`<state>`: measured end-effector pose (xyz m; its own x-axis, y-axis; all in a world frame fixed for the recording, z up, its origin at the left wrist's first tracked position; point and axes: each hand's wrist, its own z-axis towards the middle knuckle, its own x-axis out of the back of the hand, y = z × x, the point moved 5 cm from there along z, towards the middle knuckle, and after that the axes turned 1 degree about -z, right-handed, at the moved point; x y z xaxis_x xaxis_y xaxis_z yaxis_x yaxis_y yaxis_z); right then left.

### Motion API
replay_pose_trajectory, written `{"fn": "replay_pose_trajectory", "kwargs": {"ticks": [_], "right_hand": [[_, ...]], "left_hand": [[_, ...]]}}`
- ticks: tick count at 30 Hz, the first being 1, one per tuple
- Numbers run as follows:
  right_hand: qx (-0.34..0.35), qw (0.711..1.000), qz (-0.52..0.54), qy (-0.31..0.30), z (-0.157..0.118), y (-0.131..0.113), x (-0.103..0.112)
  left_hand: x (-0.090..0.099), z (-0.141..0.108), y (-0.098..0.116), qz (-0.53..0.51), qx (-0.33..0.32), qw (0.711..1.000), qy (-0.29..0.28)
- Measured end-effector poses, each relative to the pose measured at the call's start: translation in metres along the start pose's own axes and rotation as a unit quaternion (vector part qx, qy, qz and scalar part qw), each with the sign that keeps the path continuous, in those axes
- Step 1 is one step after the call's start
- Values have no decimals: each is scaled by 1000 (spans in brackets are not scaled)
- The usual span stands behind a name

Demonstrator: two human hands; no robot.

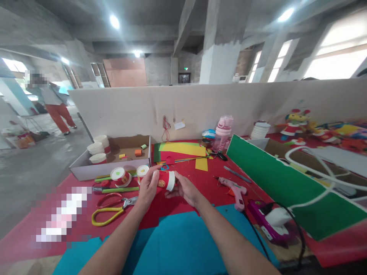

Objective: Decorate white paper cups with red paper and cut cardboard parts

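A red paper cup (165, 180) with a white rim and gold print lies tilted on its side between my hands, above the red table covering. My left hand (149, 188) wraps round its base end. At the white rim end, my right hand (185, 189) has its thumb against the rim and its fingers curled beneath. Just left stand upturned red-and-white cups (120, 177), one with a small green piece on its base. Large scissors (113, 210) with one red and one yellow handle lie left of my left arm. To the right rests a pink glue gun (233, 191).
Behind the cups is an open cardboard box (110, 168) with stacked cups and small rolls. Coloured paper sheets (180, 149) and a pink bottle (223, 133) sit farther back. A green panel (275, 179) and purple power strip (265, 221) with cables occupy the right. A person (57, 107) stands far left.
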<state>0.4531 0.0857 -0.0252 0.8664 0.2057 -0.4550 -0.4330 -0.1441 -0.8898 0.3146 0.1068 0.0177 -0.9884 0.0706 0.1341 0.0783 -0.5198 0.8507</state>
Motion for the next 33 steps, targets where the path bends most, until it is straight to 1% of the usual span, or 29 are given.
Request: {"fn": "replay_pose_trajectory", "kwargs": {"ticks": [7, 11, 15, 19, 22, 24, 26, 28, 31, 33], "right_hand": [[26, 1000, -6, -3, 0, 3, -3], [34, 999, -13, -9, 0, 2, -3], [42, 998, -19, -37, 0, 2, -2], [45, 996, -11, -71, -1, 1, -7], [45, 996, 9, -77, -3, -2, -10], [27, 996, 14, -83, -5, -5, -10], [2, 995, 4, -101, -9, -9, -8], [-10, 991, -7, -130, -15, -13, -7], [-50, 980, 13, -194, -26, -11, -14], [-86, 972, 19, -219, -30, -4, -19]], "left_hand": [[0, -4, -9, -22, 38, 998, 46], [-1, -6, -7, -32, 53, 997, 53], [-1, -6, -5, -58, 66, 994, 58], [0, -4, -1, -47, 52, 996, 49], [3, -3, 2, -17, 23, 998, 55], [7, -2, 4, -11, 5, 997, 71], [9, -2, 5, -33, 2, 996, 83], [8, -1, 7, -61, 13, 996, 65], [0, -3, 12, -77, 38, 996, -3], [-7, -5, 17, -70, 40, 996, -48]]}}
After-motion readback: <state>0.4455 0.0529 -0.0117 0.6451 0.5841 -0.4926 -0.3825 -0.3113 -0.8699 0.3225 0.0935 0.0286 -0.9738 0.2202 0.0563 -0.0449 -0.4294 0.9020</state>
